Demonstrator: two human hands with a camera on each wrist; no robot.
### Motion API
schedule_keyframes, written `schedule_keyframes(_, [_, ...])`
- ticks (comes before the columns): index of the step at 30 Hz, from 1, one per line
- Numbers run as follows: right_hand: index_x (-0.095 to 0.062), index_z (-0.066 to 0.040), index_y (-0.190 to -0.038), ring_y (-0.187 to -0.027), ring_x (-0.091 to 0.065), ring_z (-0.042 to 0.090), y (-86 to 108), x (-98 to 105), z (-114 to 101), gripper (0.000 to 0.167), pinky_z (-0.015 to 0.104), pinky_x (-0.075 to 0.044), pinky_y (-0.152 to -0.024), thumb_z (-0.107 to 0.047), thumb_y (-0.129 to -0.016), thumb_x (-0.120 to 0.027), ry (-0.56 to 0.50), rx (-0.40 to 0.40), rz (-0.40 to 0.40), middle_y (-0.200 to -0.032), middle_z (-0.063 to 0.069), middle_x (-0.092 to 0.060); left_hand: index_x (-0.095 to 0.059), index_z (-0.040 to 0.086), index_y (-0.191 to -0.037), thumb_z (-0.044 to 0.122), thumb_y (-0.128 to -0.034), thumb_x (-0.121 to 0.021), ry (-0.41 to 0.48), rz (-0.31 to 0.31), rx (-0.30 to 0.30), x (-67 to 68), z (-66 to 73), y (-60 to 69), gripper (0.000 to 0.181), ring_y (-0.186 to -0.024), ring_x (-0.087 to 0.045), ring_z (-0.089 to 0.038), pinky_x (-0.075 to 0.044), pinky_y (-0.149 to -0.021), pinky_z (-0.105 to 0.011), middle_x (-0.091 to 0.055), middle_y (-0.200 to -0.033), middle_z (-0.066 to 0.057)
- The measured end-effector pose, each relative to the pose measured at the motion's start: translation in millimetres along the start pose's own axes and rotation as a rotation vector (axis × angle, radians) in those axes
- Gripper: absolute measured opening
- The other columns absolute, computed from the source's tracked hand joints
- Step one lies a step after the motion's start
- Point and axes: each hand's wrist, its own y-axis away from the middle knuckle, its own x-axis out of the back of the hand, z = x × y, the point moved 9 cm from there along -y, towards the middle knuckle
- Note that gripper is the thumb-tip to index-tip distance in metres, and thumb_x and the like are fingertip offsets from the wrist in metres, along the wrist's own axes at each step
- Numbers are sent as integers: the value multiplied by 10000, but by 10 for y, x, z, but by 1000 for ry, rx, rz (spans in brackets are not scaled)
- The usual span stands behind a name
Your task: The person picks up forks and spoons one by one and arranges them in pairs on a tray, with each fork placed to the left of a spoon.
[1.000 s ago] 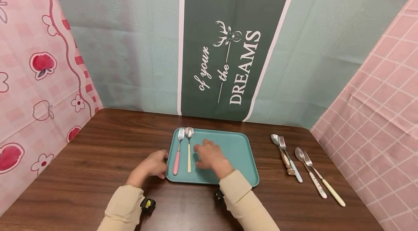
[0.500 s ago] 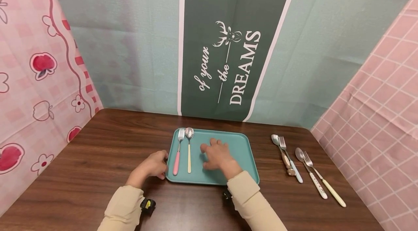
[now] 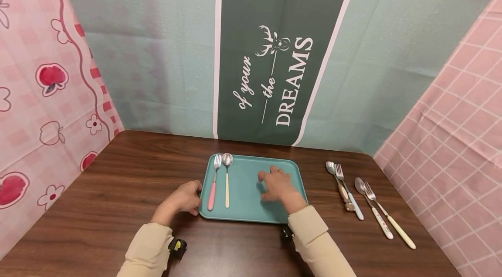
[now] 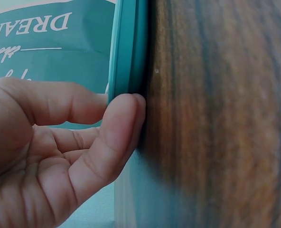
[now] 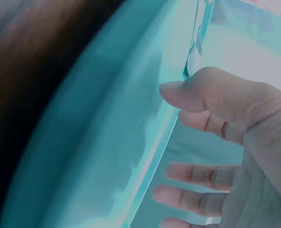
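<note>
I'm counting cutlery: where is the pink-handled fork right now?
In the head view, the pink-handled fork lies at the left end of the teal tray, between the left hand and the cream-handled spoon.

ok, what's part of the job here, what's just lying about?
Likely in the job:
teal rectangular tray, pinched by left hand
pink-handled metal fork on it
cream-handled metal spoon on it

Apparently lying about, maybe awaiting use:
brown-handled metal spoon
pale-blue-handled metal fork
white-handled metal spoon
yellow-handled metal fork
</note>
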Motion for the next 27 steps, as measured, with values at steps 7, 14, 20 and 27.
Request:
schedule_keyframes(7, [-602, -171, -1089, -827, -526, 309, 43, 42, 236, 433, 501, -487, -661, -290, -696, -738, 5, -56, -20, -995, 134, -510, -517, -84, -966, -140, -700, -500, -11, 4, -6, 6, -3, -2, 273, -495, -554, -193, -532, -468, -301, -528, -660, -123])
schedule_keyframes(14, [-615, -148, -1124, -897, -550, 325, 117, 38, 447, 468, 550, -475, -714, -305, -699, -735, -2, -85, -27, -1012, 143, -531, -516, -85, -974, -136, -705, -499, -6, 5, -2, 4, -8, -8, 275, -502, -554, -195, -533, -467, -298, -529, -670, -125])
schedule_keyframes(20, [-615, -133, -1119, -875, -548, 340, 198, 55, 628, 466, 523, -487, -679, -303, -701, -731, 1, -109, -24, -1065, 186, -535, -518, -78, -963, -140, -701, -500, -5, 7, -2, 3, -6, -2, 270, -499, -552, -195, -532, -465, -300, -528, -665, -124])
schedule_keyframes(27, [-610, -125, -1134, -846, -558, 322, 298, 37, 806, 479, 493, -495, -633, -305, -710, -744, -4, -141, -36, -1037, 176, -531, -519, -82, -966, -139, -703, -500, -3, 7, -5, -1, -1, 0, 270, -501, -552, -197, -532, -465, -299, -526, -669, -124])
